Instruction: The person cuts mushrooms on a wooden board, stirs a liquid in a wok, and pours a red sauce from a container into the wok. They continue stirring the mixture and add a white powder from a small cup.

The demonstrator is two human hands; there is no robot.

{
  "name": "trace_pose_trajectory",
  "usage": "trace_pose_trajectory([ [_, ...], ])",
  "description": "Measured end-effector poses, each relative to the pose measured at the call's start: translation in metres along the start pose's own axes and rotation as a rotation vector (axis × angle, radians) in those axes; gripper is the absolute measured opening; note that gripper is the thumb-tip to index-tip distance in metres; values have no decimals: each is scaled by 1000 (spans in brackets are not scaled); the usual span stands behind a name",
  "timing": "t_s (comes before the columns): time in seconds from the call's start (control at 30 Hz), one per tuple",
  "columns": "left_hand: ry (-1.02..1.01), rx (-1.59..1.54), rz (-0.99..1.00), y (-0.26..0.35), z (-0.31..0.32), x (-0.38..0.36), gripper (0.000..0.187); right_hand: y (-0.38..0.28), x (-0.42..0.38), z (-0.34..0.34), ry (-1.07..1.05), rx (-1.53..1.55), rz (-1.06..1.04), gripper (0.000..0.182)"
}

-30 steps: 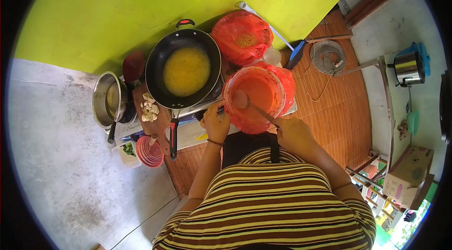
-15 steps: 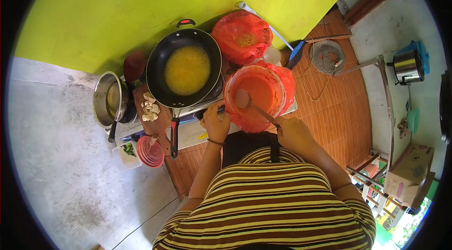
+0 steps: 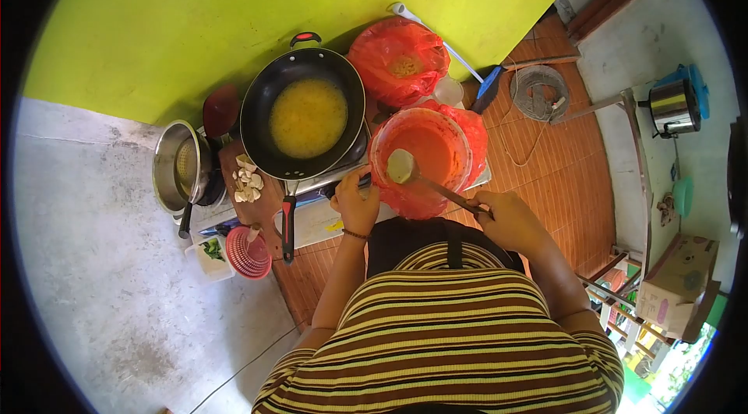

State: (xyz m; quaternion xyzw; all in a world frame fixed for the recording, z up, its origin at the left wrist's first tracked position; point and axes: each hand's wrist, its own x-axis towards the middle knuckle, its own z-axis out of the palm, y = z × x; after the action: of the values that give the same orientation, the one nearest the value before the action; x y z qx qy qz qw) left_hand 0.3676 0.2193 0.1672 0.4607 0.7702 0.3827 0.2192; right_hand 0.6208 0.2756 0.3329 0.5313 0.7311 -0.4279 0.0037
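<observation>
My right hand (image 3: 510, 221) is closed around the handle of a ladle (image 3: 442, 191). The ladle's round bowl looks pale and lies over the left part of a bucket (image 3: 470, 158) lined with red plastic, which holds orange-red liquid (image 3: 436, 151). My left hand (image 3: 358, 206) has bent fingers at the stove's front edge, beside the left side of the red plastic; what its fingertips grip is hidden. Left of the bucket, a black wok (image 3: 257, 98) with yellow liquid (image 3: 308, 118) sits on the stove (image 3: 319, 184), its red-and-black handle pointing toward me.
Behind the bucket stands another red plastic bag (image 3: 382, 48) with pale bits inside. A cutting board (image 3: 269, 207) with chopped pale pieces (image 3: 248, 180), a metal bowl (image 3: 167, 172) and a pink basket (image 3: 249, 253) are on the left. A blue broom (image 3: 488, 88) leans against the green wall.
My right hand has moved slightly right and drawn the ladle's handle with it. The ladle's bowl has turned and now looks paler. My left hand stays in place.
</observation>
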Motion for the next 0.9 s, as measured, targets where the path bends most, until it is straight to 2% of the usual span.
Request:
trace_pose_trajectory([
  [0.23,-7,22,-10,2,0,1,37,15,18,29,90,-171,5,23],
  [0.53,-14,-9,-17,-1,1,1,37,12,22,39,39,-211,-27,34],
  [0.7,69,43,63,5,3,2,32,6,21,40,50,-217,-32,30],
  [0.9,13,-21,-6,1,3,1,36,14,21,41,37,-154,-47,26],
])
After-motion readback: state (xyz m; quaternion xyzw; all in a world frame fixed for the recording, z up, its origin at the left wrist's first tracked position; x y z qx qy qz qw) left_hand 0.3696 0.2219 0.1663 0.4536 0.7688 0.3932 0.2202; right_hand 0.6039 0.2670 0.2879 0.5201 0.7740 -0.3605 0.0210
